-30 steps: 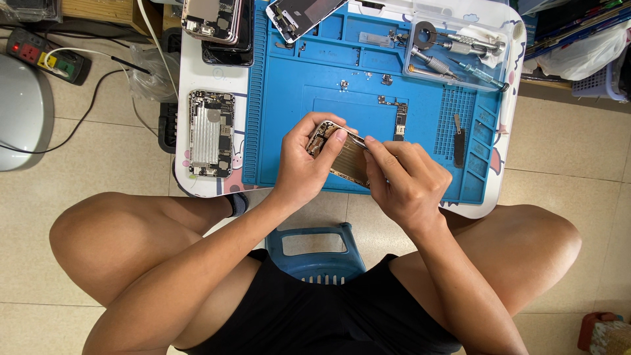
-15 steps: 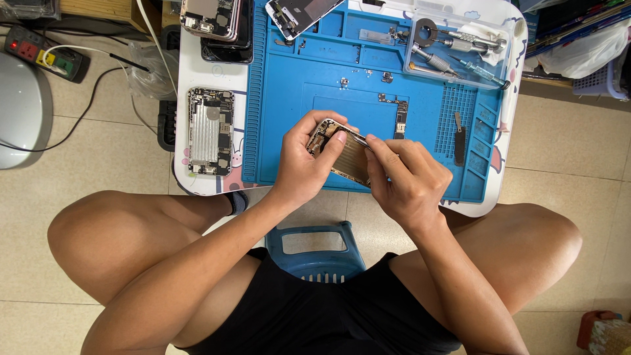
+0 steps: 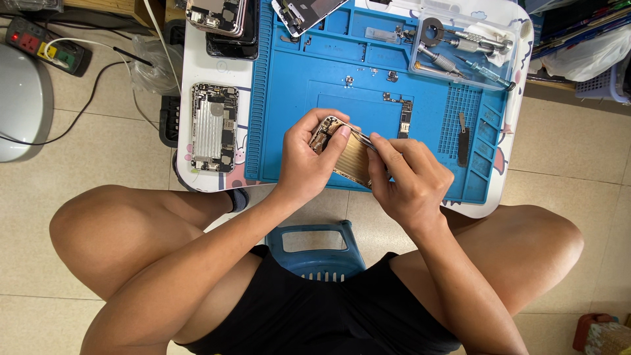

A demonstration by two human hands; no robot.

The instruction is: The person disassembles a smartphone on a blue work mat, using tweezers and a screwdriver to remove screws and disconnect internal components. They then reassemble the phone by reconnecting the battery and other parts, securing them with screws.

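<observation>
Mid-frame, the left hand [image 3: 309, 161] grips the gold phone housing [image 3: 348, 158], long axis slanting lower-right toward the right hand [image 3: 411, 177], which pinches its edge.

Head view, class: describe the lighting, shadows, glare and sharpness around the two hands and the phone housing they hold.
Head view: soft, even light; no hard shadows; faint sheen on the gold phone housing held between left hand and right hand; blue mat free of glare; hands and clear tool tray sharp, no motion blur; slight wide-angle bending at the edges.
</observation>
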